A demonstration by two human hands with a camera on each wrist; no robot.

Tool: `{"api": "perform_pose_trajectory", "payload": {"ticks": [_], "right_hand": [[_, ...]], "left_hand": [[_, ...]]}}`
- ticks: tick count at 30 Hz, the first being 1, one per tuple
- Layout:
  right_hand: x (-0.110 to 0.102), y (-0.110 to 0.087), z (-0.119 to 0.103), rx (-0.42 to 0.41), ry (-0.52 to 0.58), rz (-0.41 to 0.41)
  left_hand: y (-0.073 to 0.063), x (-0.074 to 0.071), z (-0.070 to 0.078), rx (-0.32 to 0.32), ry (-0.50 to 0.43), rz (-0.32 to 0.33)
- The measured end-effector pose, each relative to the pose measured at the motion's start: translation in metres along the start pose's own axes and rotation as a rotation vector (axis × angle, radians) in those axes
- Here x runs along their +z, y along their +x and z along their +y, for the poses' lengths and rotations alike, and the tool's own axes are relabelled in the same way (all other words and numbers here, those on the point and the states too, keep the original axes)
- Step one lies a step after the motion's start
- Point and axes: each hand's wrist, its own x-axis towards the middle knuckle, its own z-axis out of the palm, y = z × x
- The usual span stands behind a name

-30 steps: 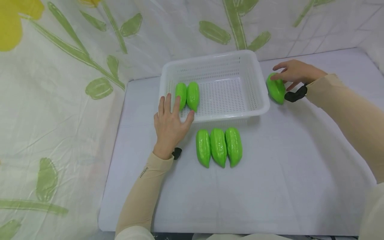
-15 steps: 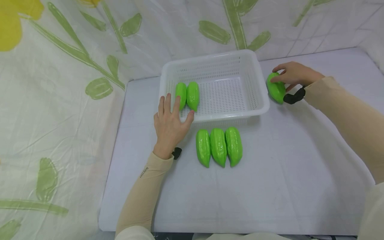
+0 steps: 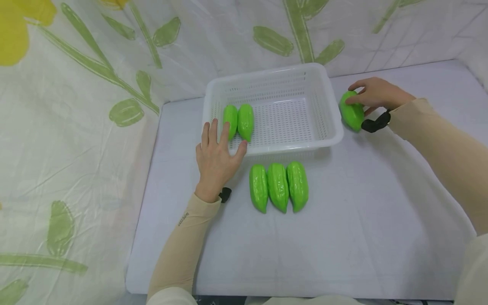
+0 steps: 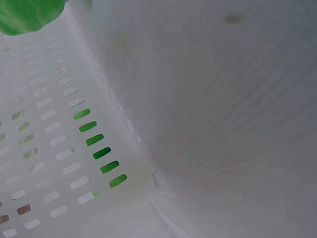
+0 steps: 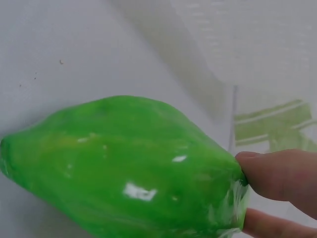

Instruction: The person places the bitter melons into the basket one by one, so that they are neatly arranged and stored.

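Note:
My right hand (image 3: 381,93) pinches the far end of a glossy green pepper-shaped vegetable (image 3: 350,113) on the table, right of a white plastic basket (image 3: 336,137). In the right wrist view, the thumb (image 5: 277,176) and a finger press the blunt, plastic-wrapped end of this green vegetable (image 5: 129,163); its pointed tip faces left. My left hand (image 3: 217,163) lies with spread, straight fingers over the basket's front left rim. Two similar vegetables (image 3: 245,120) lie side by side inside, one partly behind the left fingers. The left wrist view shows the basket's slotted wall (image 4: 54,158).
Three more green vegetables (image 3: 278,186) lie in a row in front of the basket, tips toward the person. A white cloth covers the table (image 3: 343,245). A flower-patterned curtain (image 3: 213,38) hangs along the back and left sides.
My right hand has closed its fingers onto the end of the green vegetable, which has barely shifted. The left hand, basket and other vegetables stay where they were.

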Motion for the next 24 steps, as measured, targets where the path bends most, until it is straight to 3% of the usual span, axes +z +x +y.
{"api": "perform_pose_trajectory", "payload": {"ticks": [11, 24], "right_hand": [[-0.013, -0.010, -0.003, -0.008, 0.035, 0.039], [-0.025, -0.033, -0.030, -0.052, 0.080, 0.136]], "left_hand": [[0.000, 0.002, -0.001, 0.007, -0.001, 0.015], [0.000, 0.000, -0.001, 0.001, -0.005, -0.001]]}}
